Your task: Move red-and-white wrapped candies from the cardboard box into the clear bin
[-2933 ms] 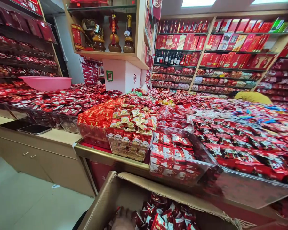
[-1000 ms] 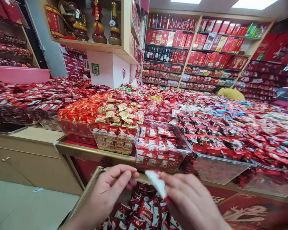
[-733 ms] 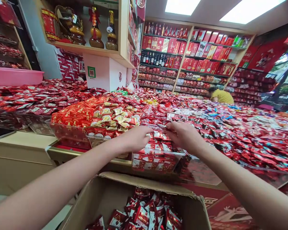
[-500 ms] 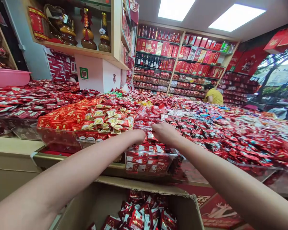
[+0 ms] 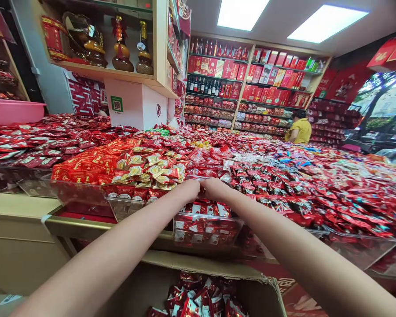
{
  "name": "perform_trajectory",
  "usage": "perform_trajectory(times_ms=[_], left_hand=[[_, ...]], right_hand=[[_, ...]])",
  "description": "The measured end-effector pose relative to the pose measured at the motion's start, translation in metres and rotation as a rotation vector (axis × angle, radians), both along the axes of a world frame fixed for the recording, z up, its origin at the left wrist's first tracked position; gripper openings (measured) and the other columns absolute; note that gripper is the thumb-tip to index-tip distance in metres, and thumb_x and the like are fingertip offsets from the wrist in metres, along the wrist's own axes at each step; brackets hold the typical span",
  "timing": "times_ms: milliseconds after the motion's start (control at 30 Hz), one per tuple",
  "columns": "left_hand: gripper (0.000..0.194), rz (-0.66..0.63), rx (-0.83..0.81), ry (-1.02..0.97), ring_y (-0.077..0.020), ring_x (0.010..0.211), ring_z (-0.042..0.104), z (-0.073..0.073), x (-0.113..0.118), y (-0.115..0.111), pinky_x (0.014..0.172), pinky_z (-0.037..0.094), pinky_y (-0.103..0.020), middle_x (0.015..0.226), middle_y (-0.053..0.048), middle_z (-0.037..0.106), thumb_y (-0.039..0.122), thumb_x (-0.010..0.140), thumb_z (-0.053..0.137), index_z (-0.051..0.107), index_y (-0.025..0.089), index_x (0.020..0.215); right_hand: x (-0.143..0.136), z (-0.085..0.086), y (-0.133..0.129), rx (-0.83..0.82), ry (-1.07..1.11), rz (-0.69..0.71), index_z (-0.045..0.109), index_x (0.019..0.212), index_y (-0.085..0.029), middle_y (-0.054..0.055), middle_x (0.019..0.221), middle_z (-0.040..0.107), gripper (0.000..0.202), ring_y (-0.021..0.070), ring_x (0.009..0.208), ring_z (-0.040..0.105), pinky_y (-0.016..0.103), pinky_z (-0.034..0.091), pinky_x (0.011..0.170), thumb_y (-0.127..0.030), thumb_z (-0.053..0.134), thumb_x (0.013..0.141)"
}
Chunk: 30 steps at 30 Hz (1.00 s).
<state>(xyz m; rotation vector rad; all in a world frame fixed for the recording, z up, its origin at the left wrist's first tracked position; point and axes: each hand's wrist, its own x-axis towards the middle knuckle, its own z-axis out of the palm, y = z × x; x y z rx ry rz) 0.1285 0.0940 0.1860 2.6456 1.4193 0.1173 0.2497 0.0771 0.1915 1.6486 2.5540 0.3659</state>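
Observation:
Both my arms stretch forward over a clear plastic bin (image 5: 206,218) of red-and-white wrapped candies (image 5: 198,228), stacked in rows. My left hand (image 5: 190,189) is bent down at the wrist over the back of this bin. Close beside it, nearly touching, my right hand (image 5: 215,188) reaches to the same spot. The backs of both hands hide their fingers, so whatever they hold or touch is out of sight. Below my arms stands an open cardboard box (image 5: 214,266) with more red-and-white packets (image 5: 198,299) loose inside.
Gold-and-red packets (image 5: 152,167) heap in the bin to the left, beside orange-red packets (image 5: 86,163). Mixed candy piles (image 5: 317,185) spread right. A wooden cabinet (image 5: 102,70) overhangs at the left. A person in a yellow top (image 5: 298,131) stands far back near shelves (image 5: 237,92).
My right hand has moved left and slightly down, closing the gap to my left hand. The view has shifted a little. The person at the back appears more upright.

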Motion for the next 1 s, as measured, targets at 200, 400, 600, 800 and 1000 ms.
perform_trajectory(times_ms=[200, 400, 600, 800, 1000], left_hand=[[0.023, -0.016, -0.022, 0.202, -0.0175, 0.088, 0.057, 0.002, 0.002, -0.001, 0.075, 0.047, -0.037, 0.1, -0.005, 0.058, 0.026, 0.079, 0.052, 0.054, 0.016, 0.1], [0.032, -0.066, -0.012, 0.211, -0.0209, 0.097, 0.053, 0.003, 0.004, -0.002, 0.081, 0.044, -0.042, 0.111, -0.008, 0.054, 0.028, 0.08, 0.051, 0.049, 0.017, 0.109], [0.046, -0.141, -0.008, 0.145, -0.0256, 0.113, 0.041, 0.002, 0.004, 0.001, 0.091, 0.035, -0.048, 0.131, -0.01, 0.037, 0.035, 0.082, 0.045, 0.035, 0.019, 0.123], [0.04, -0.169, -0.026, 0.157, -0.024, 0.109, 0.045, 0.002, 0.004, 0.001, 0.091, 0.034, -0.049, 0.125, -0.009, 0.044, 0.038, 0.083, 0.043, 0.043, 0.018, 0.117], [0.043, -0.15, -0.05, 0.182, -0.0263, 0.117, 0.037, -0.004, 0.004, 0.005, 0.095, 0.028, -0.051, 0.133, -0.008, 0.035, 0.035, 0.081, 0.047, 0.038, 0.021, 0.121]], right_hand=[[0.009, 0.002, 0.001, -0.026, -0.009, -0.044, 0.056, 0.098, -0.014, 0.008, 0.093, 0.063, 0.027, 0.0191, 0.089, 0.057, 0.033, 0.044, 0.075, -0.03, 0.052, 0.076], [0.019, -0.007, 0.001, -0.02, -0.029, -0.109, 0.053, 0.101, -0.012, 0.01, 0.098, 0.059, 0.036, 0.021, 0.09, 0.055, 0.037, 0.045, 0.074, -0.035, 0.056, 0.074], [0.021, -0.008, 0.007, -0.044, -0.011, -0.142, 0.051, 0.103, -0.012, 0.009, 0.1, 0.059, 0.035, 0.019, 0.088, 0.056, 0.035, 0.046, 0.073, -0.031, 0.058, 0.073], [0.019, 0.001, 0.006, -0.096, 0.013, -0.176, 0.061, 0.087, -0.014, 0.008, 0.085, 0.065, 0.036, 0.0207, 0.077, 0.06, 0.027, 0.046, 0.059, -0.03, 0.069, 0.056], [0.016, 0.026, -0.018, -0.097, 0.059, -0.133, 0.063, 0.086, -0.015, 0.009, 0.086, 0.066, 0.021, 0.021, 0.081, 0.059, 0.025, 0.042, 0.062, -0.023, 0.055, 0.068]])
